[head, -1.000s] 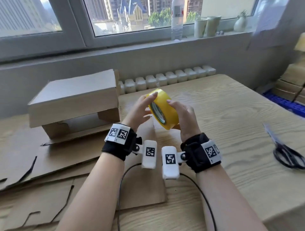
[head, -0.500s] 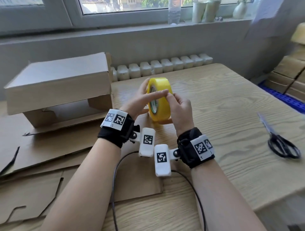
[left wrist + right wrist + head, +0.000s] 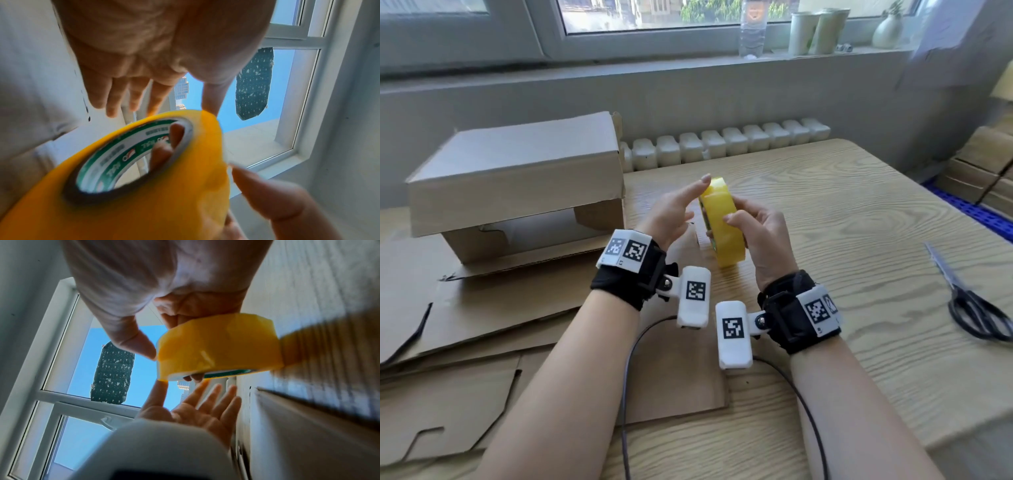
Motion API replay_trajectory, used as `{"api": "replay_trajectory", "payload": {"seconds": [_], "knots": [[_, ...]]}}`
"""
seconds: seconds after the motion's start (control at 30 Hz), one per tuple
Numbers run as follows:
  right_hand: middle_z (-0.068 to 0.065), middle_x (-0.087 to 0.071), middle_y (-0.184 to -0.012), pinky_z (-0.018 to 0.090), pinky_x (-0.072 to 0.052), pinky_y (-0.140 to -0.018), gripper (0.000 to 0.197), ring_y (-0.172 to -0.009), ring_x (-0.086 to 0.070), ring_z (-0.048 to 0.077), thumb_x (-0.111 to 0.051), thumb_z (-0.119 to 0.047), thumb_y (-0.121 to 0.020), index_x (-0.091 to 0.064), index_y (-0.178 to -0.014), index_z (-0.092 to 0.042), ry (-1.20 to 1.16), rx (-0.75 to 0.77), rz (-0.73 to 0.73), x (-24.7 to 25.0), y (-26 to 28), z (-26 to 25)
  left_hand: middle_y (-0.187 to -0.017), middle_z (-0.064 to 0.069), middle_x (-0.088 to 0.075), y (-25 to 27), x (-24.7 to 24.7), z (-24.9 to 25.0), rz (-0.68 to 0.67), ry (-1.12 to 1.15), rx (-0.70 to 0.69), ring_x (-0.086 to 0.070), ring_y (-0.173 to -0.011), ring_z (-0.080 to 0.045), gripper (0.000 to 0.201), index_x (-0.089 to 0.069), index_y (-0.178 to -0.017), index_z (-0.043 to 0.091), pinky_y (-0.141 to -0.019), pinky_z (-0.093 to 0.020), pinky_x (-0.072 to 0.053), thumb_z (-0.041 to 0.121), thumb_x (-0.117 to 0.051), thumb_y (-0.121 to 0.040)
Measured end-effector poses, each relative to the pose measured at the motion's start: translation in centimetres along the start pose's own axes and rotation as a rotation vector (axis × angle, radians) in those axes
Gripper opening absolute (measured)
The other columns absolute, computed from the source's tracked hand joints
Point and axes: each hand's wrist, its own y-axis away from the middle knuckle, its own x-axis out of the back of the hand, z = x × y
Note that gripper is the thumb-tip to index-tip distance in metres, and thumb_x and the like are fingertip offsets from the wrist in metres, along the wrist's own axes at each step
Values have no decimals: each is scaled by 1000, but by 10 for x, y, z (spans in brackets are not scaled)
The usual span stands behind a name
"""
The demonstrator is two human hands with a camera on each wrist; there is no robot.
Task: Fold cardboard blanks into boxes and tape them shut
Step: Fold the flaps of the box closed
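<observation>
A yellow tape roll [image 3: 722, 222] is held upright above the wooden table [image 3: 859, 212]. My right hand [image 3: 760, 233] grips the roll, thumb on the outer band and fingers through the core, as the left wrist view shows on the tape roll [image 3: 164, 186]. My left hand [image 3: 674, 212] is beside the roll with straight fingers, its index tip touching the roll's top edge. In the right wrist view the tape roll [image 3: 220, 347] sits in my right hand above the spread left hand [image 3: 201, 412]. A folded cardboard box [image 3: 517, 178] stands at the left on flat blanks [image 3: 482, 325].
Black-handled scissors [image 3: 969, 301] lie near the table's right edge. A white radiator [image 3: 722, 144] runs behind the table under the window sill, where a bottle [image 3: 751, 31] and cups [image 3: 818, 27] stand. Stacked boxes [image 3: 983, 161] sit at the far right.
The roll has turned more edge-on and sunk a little towards the table. My left fingers, which lay across the roll, have straightened and drawn to its left side.
</observation>
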Motion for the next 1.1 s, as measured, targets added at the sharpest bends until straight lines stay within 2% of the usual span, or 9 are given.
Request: {"api": "replay_trajectory", "payload": {"seconds": [0.07, 0.13, 0.2, 0.3, 0.53, 0.73, 0.93, 1.03, 1.1], "knots": [[3, -74, -81, 28, -57, -63, 35, -71, -69, 16, -61, -9, -81, -69, -114, -3, -22, -3, 27, 0, 0, 0, -135, 0, -58, 4, 5, 4, -25, -22, -128, -53, -122, -11, 43, -57, -134, 18, -101, -22, -40, 36, -59, -95], [-2, -74, -77, 23, -55, -62, 29, -71, -69, 12, -57, -2, -90, -67, -118, -5, -51, 12, 61, 3, -1, -1, -121, -4, -64, 7, 7, 7, -51, -97, -253, -59, -102, -5, 35, -61, -130, 12, -82, -8, -46, 24, -57, -98], [0, -74, -78, 23, -54, -60, 29, -72, -69, 13, -59, -8, -90, -66, -118, -5, -73, 24, 95, 4, -2, -1, -115, -6, -66, 9, 4, 9, -80, -202, -310, -62, -94, -5, 36, -61, -129, 7, -79, -10, -50, 23, -58, -97], [6, -72, -80, 24, -52, -56, 37, -69, -69, 15, -60, -19, -80, -66, -113, -4, -92, 29, 138, 2, -1, -1, -125, -2, -63, 10, -1, 10, -103, -375, -359, -62, -108, -6, 50, -54, -138, 11, -92, -18, -51, 33, -62, -94], [9, -72, -91, 30, -56, -67, 32, -82, -70, 21, -55, -4, -87, -67, -116, -7, -115, -9, 96, 2, -1, -2, -121, -4, -68, 10, -1, 17, 44, -480, -495, -63, -111, -11, 34, -66, -124, 11, -97, -25, -50, 26, -64, -94], [6, -73, -100, 35, -57, -79, 56, -94, -68, 23, -54, -14, -70, -65, -124, -16, -81, -32, 26, 0, 0, 1, -116, -5, -67, 3, 2, 10, 101, -352, -436, -60, -102, -9, 31, -64, -125, 6, -73, -3, -46, 21, -52, -101], [2, -74, -90, 25, -54, -71, 42, -82, -69, 12, -60, -20, -75, -68, -115, -10, -26, -19, 29, -4, 2, -1, -121, -6, -63, 3, 5, 11, 97, -255, -364, -57, -98, -3, 32, -61, -128, 4, -64, 3, -40, 15, -48, -101], [10, -73, -97, 25, -54, -72, 43, -86, -69, 16, -60, -20, -76, -68, -116, -4, -28, -6, 38, -6, 2, -1, -114, 2, -60, 4, 1, 9, 28, -264, -271, -53, -89, 5, 42, -60, -128, 12, -63, -5, -42, 38, -58, -95], [12, -73, -95, 27, -55, -70, 41, -84, -70, 19, -60, -18, -76, -69, -114, -4, -54, -4, 42, -5, 3, -2, -100, 5, -64, 5, -1, 7, -16, -297, -184, -58, -84, 1, 43, -65, -107, 20, -69, -15, -42, 57, -61, -86]]}}
